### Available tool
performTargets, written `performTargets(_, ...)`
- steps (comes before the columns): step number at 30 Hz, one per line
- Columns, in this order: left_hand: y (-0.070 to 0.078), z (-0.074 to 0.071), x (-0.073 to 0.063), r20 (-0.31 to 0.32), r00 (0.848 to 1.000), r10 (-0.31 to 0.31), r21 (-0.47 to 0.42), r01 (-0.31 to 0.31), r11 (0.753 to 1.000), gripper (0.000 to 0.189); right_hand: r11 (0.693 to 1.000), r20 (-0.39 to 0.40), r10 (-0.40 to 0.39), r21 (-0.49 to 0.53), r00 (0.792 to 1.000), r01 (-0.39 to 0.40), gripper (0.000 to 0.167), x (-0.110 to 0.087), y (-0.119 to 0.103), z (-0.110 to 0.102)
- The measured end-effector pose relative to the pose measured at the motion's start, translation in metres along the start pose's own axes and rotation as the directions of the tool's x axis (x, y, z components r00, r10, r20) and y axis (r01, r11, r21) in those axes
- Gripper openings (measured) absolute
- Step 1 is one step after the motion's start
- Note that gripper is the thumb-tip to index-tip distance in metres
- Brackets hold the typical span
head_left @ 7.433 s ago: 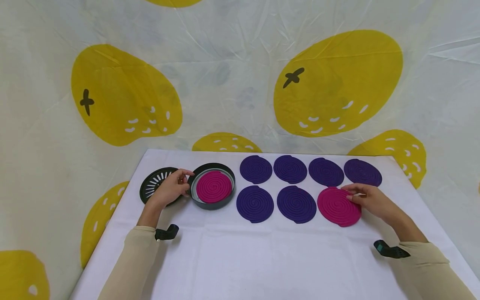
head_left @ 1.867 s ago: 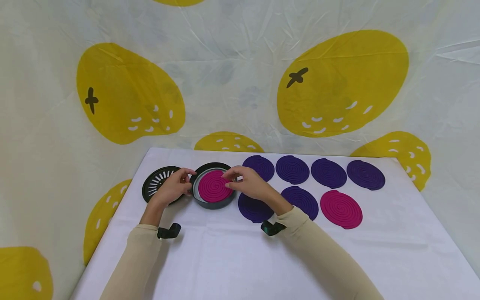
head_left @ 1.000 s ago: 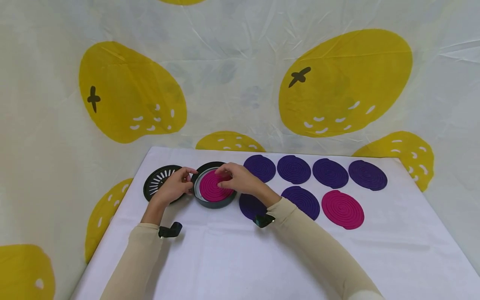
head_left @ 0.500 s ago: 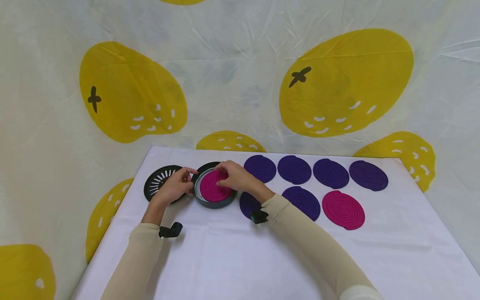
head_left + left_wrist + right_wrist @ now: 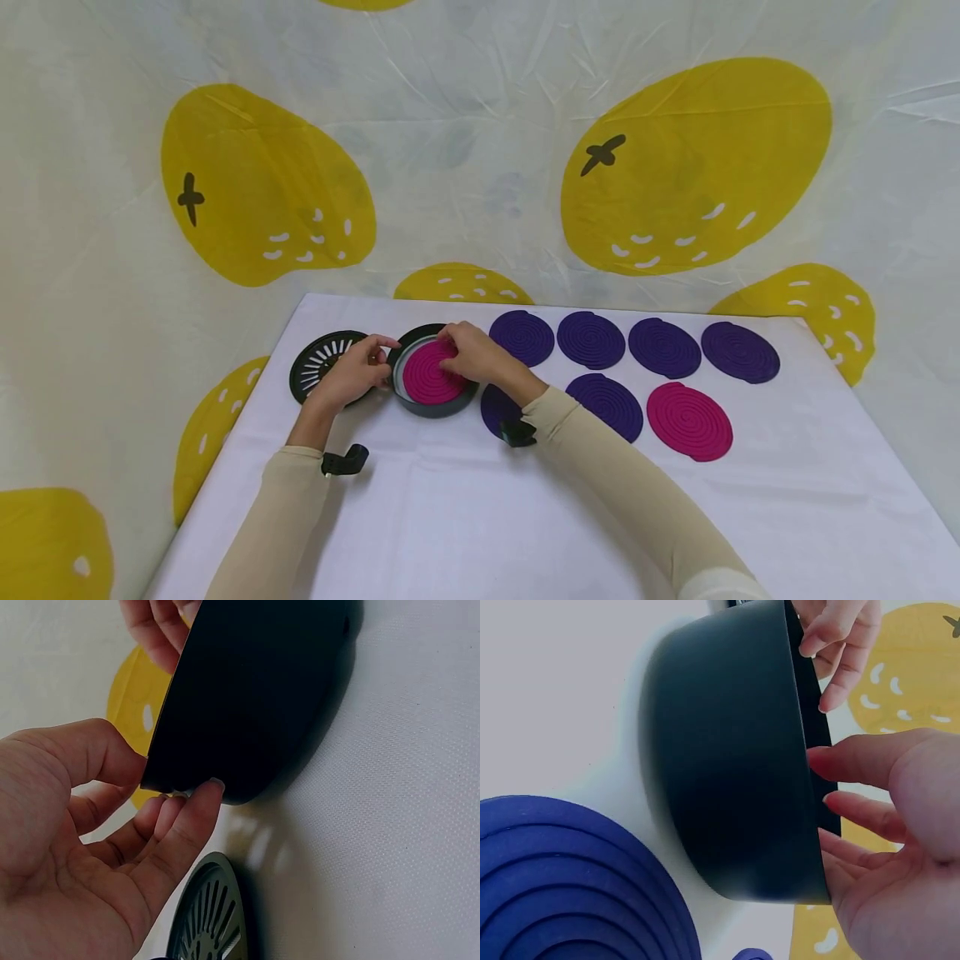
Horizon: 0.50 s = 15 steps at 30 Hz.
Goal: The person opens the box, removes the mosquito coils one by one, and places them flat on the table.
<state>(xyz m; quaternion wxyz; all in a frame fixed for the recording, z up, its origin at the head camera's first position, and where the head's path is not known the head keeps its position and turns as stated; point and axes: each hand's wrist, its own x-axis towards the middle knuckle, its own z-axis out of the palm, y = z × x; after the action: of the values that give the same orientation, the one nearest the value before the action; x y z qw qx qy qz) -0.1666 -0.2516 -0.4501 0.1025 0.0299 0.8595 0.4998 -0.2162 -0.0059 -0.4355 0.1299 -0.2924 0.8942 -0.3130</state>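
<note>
A dark round tin (image 5: 435, 410) holds a pink spiral mosquito coil (image 5: 427, 379). My left hand (image 5: 354, 373) pinches the tin's left rim between thumb and fingers; the left wrist view shows the fingertips against its wall. From the right, my right hand (image 5: 476, 357) reaches over the rim into the tin. Its thumb and index finger lie over the coil's right part, spread apart. In the right wrist view its fingertips pass behind the wall of the tin (image 5: 735, 772), so I cannot tell whether they grip the coil.
Left of the tin lies a black lid (image 5: 309, 367) with radial slots, partly behind my left hand. On the right, several purple coils (image 5: 591, 340) are laid out in two rows on the white cloth (image 5: 465, 508). A second pink coil (image 5: 688, 421) ends the nearer row.
My right hand has left the pink coil on the cloth, crossed left to the tin and reached into it over the other pink coil. My left hand has stayed at the rim.
</note>
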Motion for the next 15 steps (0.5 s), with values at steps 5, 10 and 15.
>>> performTargets(5,0.0015,0.0007,-0.001,0.005,1.0,0.01,-0.005,-0.01,1.0,0.043,0.999,-0.037,-0.011,0.048,0.999,0.012,0.042,-0.0026,0.0027,-0.0002)
performTargets(10,0.0036,0.0009,-0.0026,0.006,1.0,0.013,-0.002,-0.013,1.0,0.044,0.994,-0.092,-0.022,0.1,0.996,0.031,0.036,-0.0052,0.0048,-0.0034)
performTargets(15,0.0069,0.0007,-0.0042,0.004,1.0,0.012,-0.004,-0.012,1.0,0.046,0.981,-0.131,-0.051,0.178,0.99,0.074,0.037,-0.0089,0.0073,-0.0081)
